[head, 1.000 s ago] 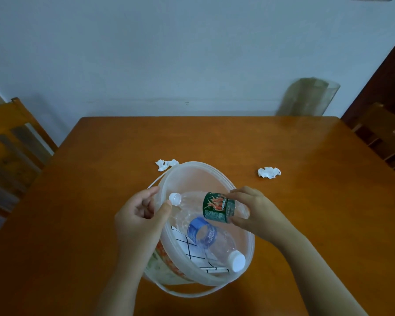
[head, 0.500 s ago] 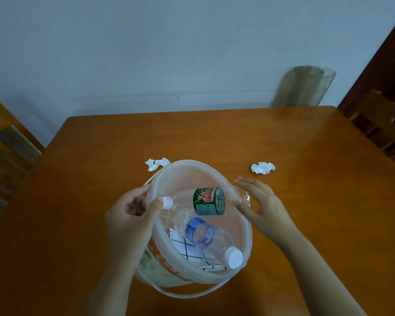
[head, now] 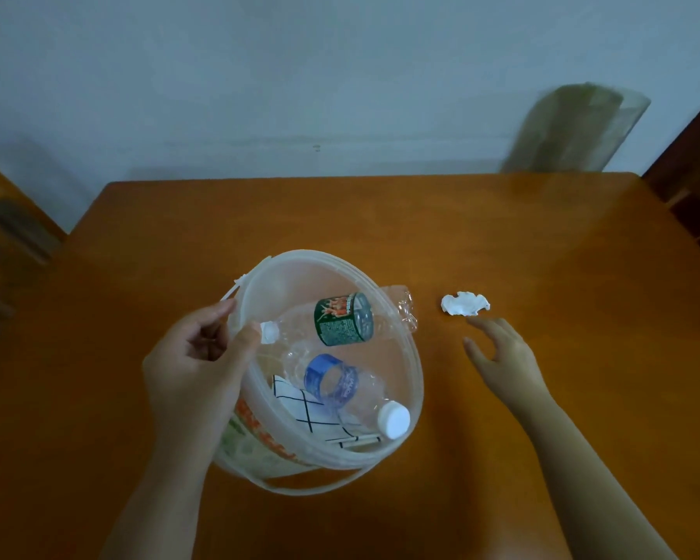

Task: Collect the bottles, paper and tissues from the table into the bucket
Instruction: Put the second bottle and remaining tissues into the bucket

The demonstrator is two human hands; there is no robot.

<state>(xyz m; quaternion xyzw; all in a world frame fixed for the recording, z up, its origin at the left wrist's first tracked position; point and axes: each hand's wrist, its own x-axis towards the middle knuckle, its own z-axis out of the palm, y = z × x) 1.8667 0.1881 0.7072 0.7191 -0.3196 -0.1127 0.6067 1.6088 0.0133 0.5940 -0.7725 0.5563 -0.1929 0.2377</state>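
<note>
A translucent plastic bucket (head: 415, 381) stands on the wooden table, tilted toward me. My left hand (head: 197, 365) grips its left rim. Inside lie a clear bottle with a green label (head: 342, 319), whose base pokes over the right rim, a clear bottle with a blue label (head: 348, 392) and white cap, and a sheet of paper with black grid lines (head: 306, 410). A crumpled white tissue (head: 463, 304) lies on the table right of the bucket. My right hand (head: 502, 353) hovers just below the tissue, fingers spread, holding nothing.
The orange-brown table (head: 380, 220) reaches a pale wall at the back. Wooden chairs stand at the left (head: 5, 236) and right (head: 696, 204) edges. A rolled translucent sheet (head: 574, 127) leans against the wall at the back right.
My right hand let go of the green-label bottle, which now rests in the bucket, and moved right toward the tissue. The small tissue left of the bucket is no longer in sight.
</note>
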